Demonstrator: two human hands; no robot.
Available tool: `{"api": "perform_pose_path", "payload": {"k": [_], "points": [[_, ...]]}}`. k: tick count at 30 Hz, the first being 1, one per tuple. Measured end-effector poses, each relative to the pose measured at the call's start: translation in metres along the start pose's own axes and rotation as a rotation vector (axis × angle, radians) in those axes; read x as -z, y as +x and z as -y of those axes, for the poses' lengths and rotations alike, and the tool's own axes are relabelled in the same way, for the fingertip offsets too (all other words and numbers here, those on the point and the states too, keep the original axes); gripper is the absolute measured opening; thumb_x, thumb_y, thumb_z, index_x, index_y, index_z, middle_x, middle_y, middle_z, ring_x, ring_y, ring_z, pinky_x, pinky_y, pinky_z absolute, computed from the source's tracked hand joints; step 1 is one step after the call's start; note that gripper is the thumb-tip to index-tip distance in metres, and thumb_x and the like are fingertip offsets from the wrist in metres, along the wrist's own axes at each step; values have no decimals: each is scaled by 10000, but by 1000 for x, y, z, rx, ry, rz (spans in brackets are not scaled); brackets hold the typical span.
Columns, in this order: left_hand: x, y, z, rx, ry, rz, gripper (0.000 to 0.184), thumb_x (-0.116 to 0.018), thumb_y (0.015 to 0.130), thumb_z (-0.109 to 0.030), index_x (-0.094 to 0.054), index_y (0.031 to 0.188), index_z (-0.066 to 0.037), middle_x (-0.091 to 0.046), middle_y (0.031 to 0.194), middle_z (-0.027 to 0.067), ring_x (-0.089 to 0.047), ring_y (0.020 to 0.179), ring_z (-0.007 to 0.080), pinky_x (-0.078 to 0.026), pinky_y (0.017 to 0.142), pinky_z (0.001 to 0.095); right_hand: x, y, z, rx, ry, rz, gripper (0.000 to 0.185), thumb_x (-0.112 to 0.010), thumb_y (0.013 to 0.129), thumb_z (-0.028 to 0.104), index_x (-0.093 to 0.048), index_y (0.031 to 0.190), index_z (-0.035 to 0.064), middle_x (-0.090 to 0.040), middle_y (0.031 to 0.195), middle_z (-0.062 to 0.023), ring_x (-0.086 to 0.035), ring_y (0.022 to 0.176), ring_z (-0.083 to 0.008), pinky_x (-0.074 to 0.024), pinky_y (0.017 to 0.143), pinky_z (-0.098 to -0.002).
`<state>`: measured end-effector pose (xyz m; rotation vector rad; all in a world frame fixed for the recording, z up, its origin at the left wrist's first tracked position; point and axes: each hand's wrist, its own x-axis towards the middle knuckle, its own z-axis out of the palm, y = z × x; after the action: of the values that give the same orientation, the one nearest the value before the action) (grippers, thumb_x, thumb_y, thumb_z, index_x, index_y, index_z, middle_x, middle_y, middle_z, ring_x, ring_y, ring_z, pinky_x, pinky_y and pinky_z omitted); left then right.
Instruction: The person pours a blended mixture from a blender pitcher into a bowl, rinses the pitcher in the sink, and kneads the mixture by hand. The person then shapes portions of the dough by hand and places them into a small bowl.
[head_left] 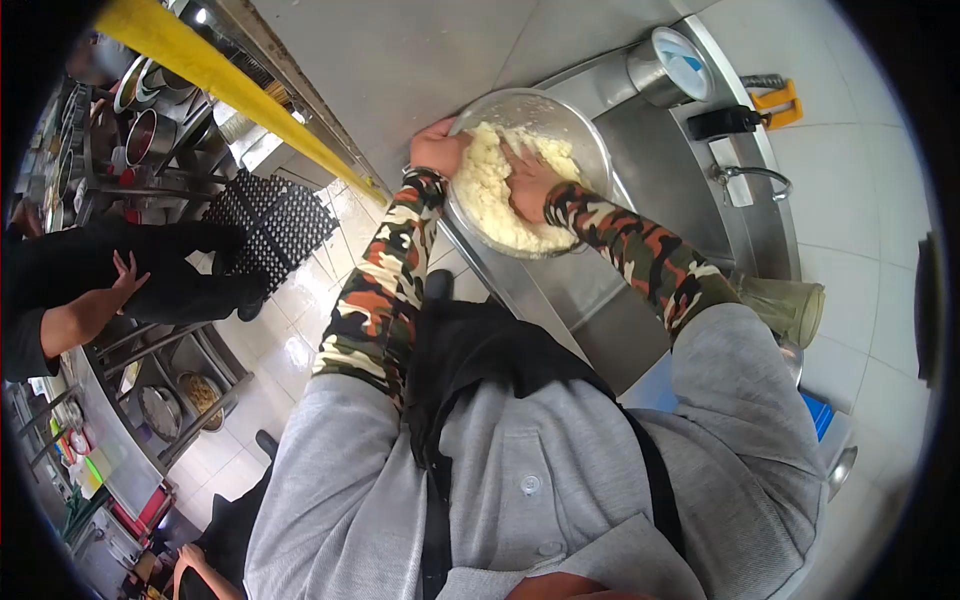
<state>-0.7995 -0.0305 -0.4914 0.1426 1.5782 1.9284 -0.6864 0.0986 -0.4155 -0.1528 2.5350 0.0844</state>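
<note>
A wide metal bowl rests over the edge of the steel sink, filled with a pale yellow, crumbly mass that looks like dough or mash. My left hand grips the bowl's rim on the left side. Inside the bowl, my right hand presses into the pale mass, fingers stretched and apart, their tips partly buried. Camouflage sleeves cover both forearms.
The steel sink has a tap at its right. A metal pot stands behind, and a greenish clear container on the right. Two other people are at left, near a black floor mat and a yellow bar.
</note>
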Motion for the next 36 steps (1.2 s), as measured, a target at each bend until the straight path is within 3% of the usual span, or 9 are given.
{"api": "perform_pose_path", "payload": {"k": [4,7,10,14,17,20,23,26,36], "points": [[-4,-5,-19,45,-24,-50,225,-634,817,-76,-665,1028,-3,-678,875,44,-617,714,104,-501,657,245,24,0,-33,200,352,-67,307,-551,767,109,-625,1050,16,-554,1187,-193,-561,1038,-353,-453,904,-395],[-1,-7,-17,112,-57,-48,239,-626,810,-67,-656,1036,4,-675,880,51,-619,733,113,-494,678,242,29,-19,-23,-5,315,-330,262,-536,795,137,-668,1008,57,-631,1039,-157,-593,977,-312,-470,870,-393],[-2,-5,-19,143,-150,-33,253,-617,801,-47,-649,1047,3,-675,876,53,-620,727,124,-492,681,241,19,-24,23,214,302,-665,259,-556,797,204,-676,975,59,-645,1048,-100,-590,997,-261,-459,899,-363],[2,0,-12,136,-116,-73,252,-610,792,-28,-650,1038,0,-677,880,57,-626,723,135,-497,676,247,-10,-1,26,425,-103,-639,265,-554,784,198,-687,979,76,-582,1188,-97,-507,1143,-247,-386,1000,-354],[5,3,-4,138,-121,-14,253,-627,784,-42,-662,1031,3,-683,877,60,-629,723,130,-499,679,251,-25,5,-14,171,-34,-488,240,-528,817,176,-693,937,49,-545,1269,-76,-435,1246,-257,-280,1099,-388],[4,4,-6,107,-145,-18,261,-643,779,-59,-670,1029,10,-687,872,65,-628,723,125,-499,684,252,7,-21,-13,86,-105,-285,319,-494,866,201,-636,1107,49,-497,1329,-104,-372,1303,-269,-249,1112,-398],[2,-1,-12,108,-132,-44,260,-644,777,-60,-671,1025,14,-687,863,63,-623,719,120,-495,682,250,-14,-15,-4,277,145,-525,440,-478,899,254,-500,1282,39,-422,1389,-145,-330,1328,-307,-244,1102,-457],[0,4,-13,109,-109,-59,254,-639,784,-52,-665,1028,11,-684,874,59,-624,718,121,-498,675,249,-24,1,4,159,-24,-339,584,-428,938,341,-293,1416,34,-188,1506,-173,-113,1416,-300,-95,1140,-462],[-3,7,-4,69,-103,24,256,-651,771,-65,-680,1014,10,-693,857,69,-624,734,110,-497,680,254,-33,17,8,-6,24,-191,643,-486,894,367,-288,1431,75,-82,1530,-177,-57,1406,-392,-76,1131,-515]]}}
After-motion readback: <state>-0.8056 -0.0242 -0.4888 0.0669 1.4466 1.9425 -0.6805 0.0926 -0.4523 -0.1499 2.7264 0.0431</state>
